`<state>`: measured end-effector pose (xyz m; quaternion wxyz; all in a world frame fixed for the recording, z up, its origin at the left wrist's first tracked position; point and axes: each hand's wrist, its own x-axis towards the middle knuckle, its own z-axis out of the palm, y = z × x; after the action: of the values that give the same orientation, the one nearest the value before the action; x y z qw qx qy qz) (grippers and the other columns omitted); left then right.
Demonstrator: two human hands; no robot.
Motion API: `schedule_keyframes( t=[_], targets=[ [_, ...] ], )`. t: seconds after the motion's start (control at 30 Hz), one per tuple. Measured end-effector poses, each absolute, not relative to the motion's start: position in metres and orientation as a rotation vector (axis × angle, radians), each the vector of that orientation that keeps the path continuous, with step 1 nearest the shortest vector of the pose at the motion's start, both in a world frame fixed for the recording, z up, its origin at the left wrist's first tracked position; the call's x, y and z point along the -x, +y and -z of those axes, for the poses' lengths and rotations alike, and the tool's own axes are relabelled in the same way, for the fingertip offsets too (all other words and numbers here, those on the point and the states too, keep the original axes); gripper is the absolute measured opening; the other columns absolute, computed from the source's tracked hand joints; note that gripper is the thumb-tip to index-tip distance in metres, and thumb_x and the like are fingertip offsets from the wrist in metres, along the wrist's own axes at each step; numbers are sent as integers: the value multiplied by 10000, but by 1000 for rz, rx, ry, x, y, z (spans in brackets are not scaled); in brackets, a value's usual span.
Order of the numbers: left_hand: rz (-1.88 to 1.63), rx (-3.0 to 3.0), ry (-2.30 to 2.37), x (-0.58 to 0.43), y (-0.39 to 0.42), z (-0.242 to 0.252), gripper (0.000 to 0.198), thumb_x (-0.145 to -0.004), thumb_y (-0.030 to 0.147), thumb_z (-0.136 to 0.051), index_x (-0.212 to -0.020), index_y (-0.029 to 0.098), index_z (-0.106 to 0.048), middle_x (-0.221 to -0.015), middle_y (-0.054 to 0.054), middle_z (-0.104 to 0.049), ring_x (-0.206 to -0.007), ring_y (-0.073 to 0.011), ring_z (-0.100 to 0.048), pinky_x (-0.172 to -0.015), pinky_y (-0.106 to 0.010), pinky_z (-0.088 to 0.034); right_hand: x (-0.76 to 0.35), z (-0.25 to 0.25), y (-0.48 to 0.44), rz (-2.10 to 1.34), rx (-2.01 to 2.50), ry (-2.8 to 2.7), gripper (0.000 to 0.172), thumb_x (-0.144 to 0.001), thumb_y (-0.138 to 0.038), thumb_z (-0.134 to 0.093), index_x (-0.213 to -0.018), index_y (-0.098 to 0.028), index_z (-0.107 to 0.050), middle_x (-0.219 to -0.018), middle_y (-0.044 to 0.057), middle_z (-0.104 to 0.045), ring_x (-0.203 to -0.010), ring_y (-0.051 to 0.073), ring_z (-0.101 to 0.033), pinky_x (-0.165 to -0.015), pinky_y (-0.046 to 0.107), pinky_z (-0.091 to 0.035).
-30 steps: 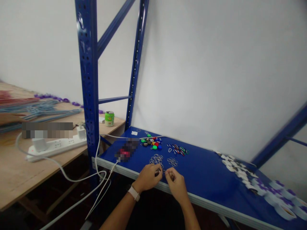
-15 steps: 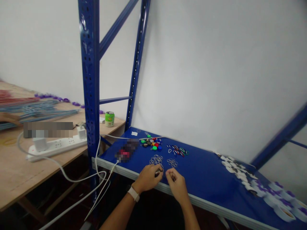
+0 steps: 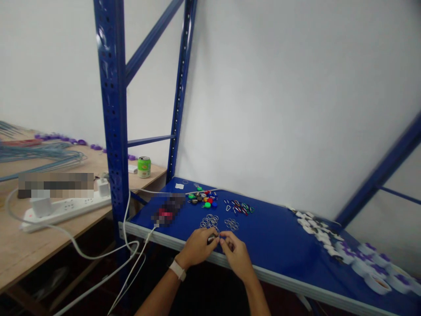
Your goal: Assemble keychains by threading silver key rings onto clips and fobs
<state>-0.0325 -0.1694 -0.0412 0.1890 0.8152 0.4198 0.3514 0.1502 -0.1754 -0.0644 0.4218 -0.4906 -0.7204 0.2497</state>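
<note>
My left hand, with a pale band on its wrist, is closed round a small dark object with a shiny part; its kind is hard to make out. My right hand is pinched shut just beside it, the fingertips of both hands almost touching. Whatever the right fingers hold is too small to tell. Right behind the hands lie a pile of larger metal split rings and a pile of smaller rings. Farther back are colourful round key-chain pieces and several carabiners.
The blue shelf table carries white pieces and white cups with purple parts at right. A blue post and white cables stand at left. A wooden table holds a power strip and green can.
My hands have come closer together, the right fingertips now meeting near the left ones. The view has turned slightly right. A co-worker's hand at the far left is out of sight.
</note>
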Motion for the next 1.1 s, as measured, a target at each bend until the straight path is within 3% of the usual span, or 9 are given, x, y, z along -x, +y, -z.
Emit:
schedule_keyframes(
  t=[1.1],
  targets=[
    [-962, -2304, 1157, 33, -167, 42, 169, -931, 274, -516, -976, 255, -678, -943, -7, -733, -916, -202, -658, -835, -277, -455, -146, 60, -177, -623, 1217, -1746, 280, -923, -405, -526, -804, -171, -622, -565, -39, -506, -525, 120, -449, -523, 227, -330]
  ],
)
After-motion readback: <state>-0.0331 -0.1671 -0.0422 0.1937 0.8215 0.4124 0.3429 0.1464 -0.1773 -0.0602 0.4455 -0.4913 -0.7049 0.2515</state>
